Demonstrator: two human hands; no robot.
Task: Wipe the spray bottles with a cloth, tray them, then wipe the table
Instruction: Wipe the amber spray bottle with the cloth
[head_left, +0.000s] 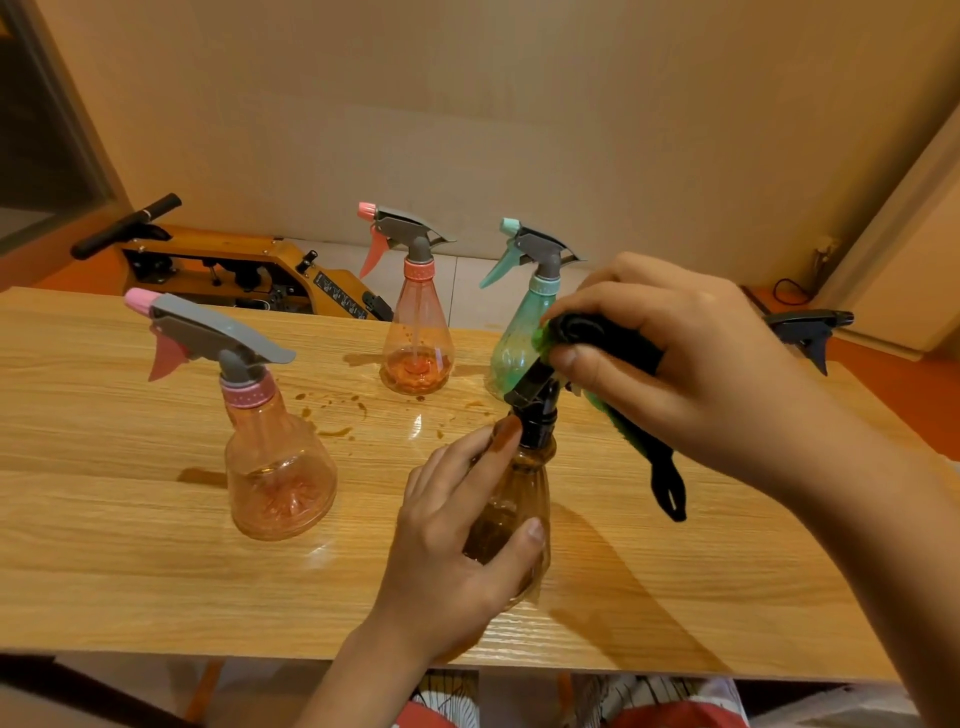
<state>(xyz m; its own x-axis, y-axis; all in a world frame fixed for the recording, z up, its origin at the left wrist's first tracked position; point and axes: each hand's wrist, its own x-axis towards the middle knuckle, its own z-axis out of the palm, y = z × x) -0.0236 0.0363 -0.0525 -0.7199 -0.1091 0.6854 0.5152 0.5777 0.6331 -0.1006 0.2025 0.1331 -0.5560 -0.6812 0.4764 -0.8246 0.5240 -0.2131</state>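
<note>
Wood-grain bench (130, 571) held the amber bottle (519, 467) at its near edge, the left hand (441, 545) curled round it for steadiness while the right hand (691, 364) pinched the cloth (613, 338) against its black sprayer (535, 395)

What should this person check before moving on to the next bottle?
1. Brown bottle held steady: ok, the left hand grips its body.
2. Cloth in hand: ok, the right hand holds it against the black sprayer head.
3. Brown bottle wiped all over: cannot tell.
4. Tray ready: cannot tell, none is in view.
5. Table clean: not ok, brown drips lie between the bottles.
6. Other bottles upright: ok, the near pink bottle, far pink bottle and green bottle all stand.
</note>
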